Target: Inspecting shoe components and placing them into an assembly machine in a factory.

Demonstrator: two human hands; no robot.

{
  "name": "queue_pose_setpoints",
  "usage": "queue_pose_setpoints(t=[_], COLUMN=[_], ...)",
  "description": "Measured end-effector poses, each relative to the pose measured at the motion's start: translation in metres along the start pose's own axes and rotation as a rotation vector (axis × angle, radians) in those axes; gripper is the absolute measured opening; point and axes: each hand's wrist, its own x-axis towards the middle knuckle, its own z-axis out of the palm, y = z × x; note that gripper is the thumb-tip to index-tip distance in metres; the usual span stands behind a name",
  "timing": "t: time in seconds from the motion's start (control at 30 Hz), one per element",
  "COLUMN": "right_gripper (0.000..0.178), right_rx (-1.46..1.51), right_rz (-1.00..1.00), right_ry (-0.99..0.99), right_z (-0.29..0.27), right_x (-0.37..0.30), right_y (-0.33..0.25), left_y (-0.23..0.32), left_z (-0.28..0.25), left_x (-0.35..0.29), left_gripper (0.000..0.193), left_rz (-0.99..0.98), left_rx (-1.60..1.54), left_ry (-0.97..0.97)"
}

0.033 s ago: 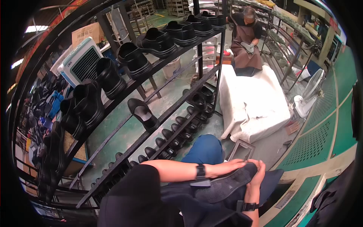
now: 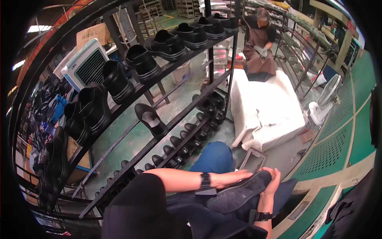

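Observation:
A black shoe [image 2: 240,194] lies over my lap with its patterned sole turned up toward me. My right hand [image 2: 272,182] is closed round one end of it, the fingers curling over the tip. Along the shoe's far side lies my left hand [image 2: 231,178], its fingers stretched out and touching or very close to the edge; the shoe partly hides it. Black bands circle both wrists.
On my left stands a black metal rack [image 2: 175,127] with black shoes on several levels. A white-covered block [image 2: 270,107] is ahead, with an aproned person [image 2: 259,44] seated behind it. Green perforated panels [image 2: 326,159] run along my right. A fan [image 2: 324,95] stands beside them.
My left hand has slid a little to the left along the shoe, and its fingertips have drawn away from my right hand. The right hand keeps its hold.

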Motion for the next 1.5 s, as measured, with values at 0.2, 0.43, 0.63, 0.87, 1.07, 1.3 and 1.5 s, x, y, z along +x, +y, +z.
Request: queue_pose_setpoints(t=[0.2,0.43,0.63,0.87,1.07,1.3,1.5], right_gripper=[0.060,0.057,0.040,0.051,0.065,0.080,0.051], right_rx=[0.241,0.295,-0.001,0.185,0.026,0.086,-0.033], right_rz=[0.102,0.136,-0.291,0.152,0.149,0.122,0.298], right_ry=[0.011,0.113,0.205,-0.118,-0.221,-0.110,-0.691], right_z=[-0.006,0.014,-0.018,-0.024,-0.071,0.033,0.089], right_x=[0.016,0.007,0.005,-0.013,0.017,0.055,-0.010], right_y=[0.005,-0.003,0.000,0.022,0.020,-0.055,-0.033], left_y=[-0.021,0.007,0.030,0.057,0.080,0.088,0.130], left_z=[0.012,0.052,0.053,0.058,0.061,0.022,0.014], left_x=[-0.061,-0.086,-0.089,-0.098,-0.097,-0.143,-0.184], left_gripper=[0.038,0.073,0.094,0.104,0.109,0.110,0.094], left_rz=[-0.296,-0.179,-0.079,0.113,0.286,0.574,1.075], left_rx=[-0.653,-0.660,-0.394,0.098,0.540,0.797,1.864], left_ry=[-0.124,0.080,-0.106,-0.415,-0.603,-0.427,0.267])
